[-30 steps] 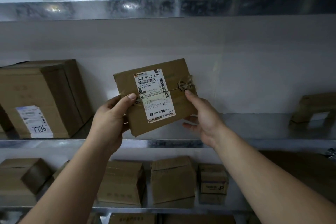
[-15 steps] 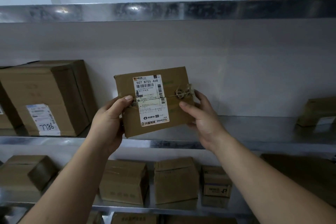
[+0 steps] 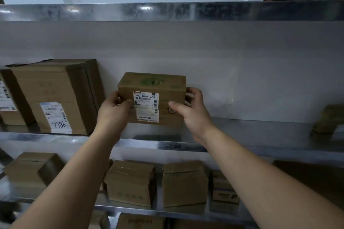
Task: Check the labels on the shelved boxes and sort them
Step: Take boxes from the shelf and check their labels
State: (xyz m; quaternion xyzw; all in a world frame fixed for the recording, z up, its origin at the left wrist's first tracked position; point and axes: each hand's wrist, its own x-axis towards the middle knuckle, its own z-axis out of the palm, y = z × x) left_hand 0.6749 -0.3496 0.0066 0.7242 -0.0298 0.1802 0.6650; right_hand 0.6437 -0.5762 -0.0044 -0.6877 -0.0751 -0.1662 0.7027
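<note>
A small brown cardboard box (image 3: 167, 95) with a white shipping label (image 3: 146, 106) reading "507 N705 A68" is held just above the middle metal shelf (image 3: 251, 135). Its labelled face points at me and its top, printed with a green mark, shows above. My left hand (image 3: 113, 115) grips the box's left side, thumb on the label's edge. My right hand (image 3: 193, 113) grips the right side, thumb on the front and fingers curled behind. A dark shadow of the box lies on the shelf beneath it.
A large box (image 3: 55, 95) marked "7786" stands at the left of the same shelf, with another labelled box (image 3: 5, 98) beside it. A small box (image 3: 329, 119) sits at the far right. Several boxes (image 3: 184, 184) line the lower shelf. A metal shelf edge (image 3: 167, 11) runs overhead.
The box has tipped from its broad labelled face toward me to upright, and has moved back and down toward the shelf. Both hands went forward with it.
</note>
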